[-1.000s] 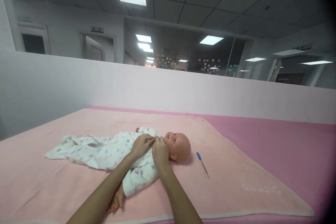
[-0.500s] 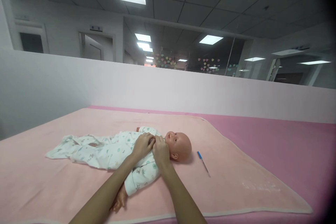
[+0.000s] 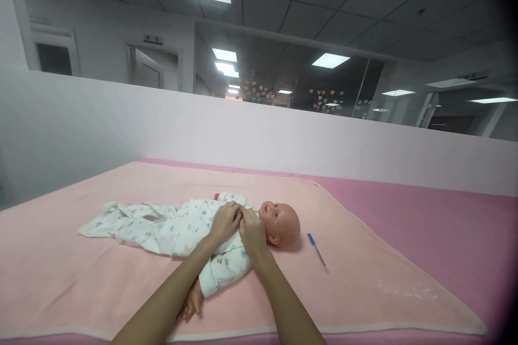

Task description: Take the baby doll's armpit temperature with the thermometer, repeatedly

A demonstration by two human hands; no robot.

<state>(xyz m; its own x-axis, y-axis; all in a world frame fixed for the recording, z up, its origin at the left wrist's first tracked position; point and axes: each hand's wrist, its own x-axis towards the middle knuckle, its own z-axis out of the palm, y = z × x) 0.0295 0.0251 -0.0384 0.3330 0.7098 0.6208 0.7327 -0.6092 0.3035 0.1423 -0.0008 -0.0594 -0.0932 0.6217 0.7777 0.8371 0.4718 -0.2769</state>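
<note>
A baby doll (image 3: 285, 225) lies on its back, its head toward the right. It wears a white patterned romper (image 3: 184, 226) whose legs stretch out flat to the left. My left hand (image 3: 225, 222) rests on the doll's chest with its fingers bent and pinched on the cloth. Close against it, near the doll's neck, my right hand (image 3: 252, 232) is closed on the romper's front too. The fingertips of both hands meet, and the exact bit of cloth between them is hidden. One doll hand (image 3: 192, 301) sticks out of the near sleeve, beside my left forearm.
A pen with a blue cap (image 3: 318, 252) lies right of the doll's head. Under everything is a peach blanket (image 3: 364, 280) with a pale edge, spread over a pink surface (image 3: 453, 226). A low white wall (image 3: 283, 140) stands behind.
The view has shifted slightly, so the doll and pen appear a little farther right. Both hands stay at the romper's chest, fingers still closed, with only small movement.
</note>
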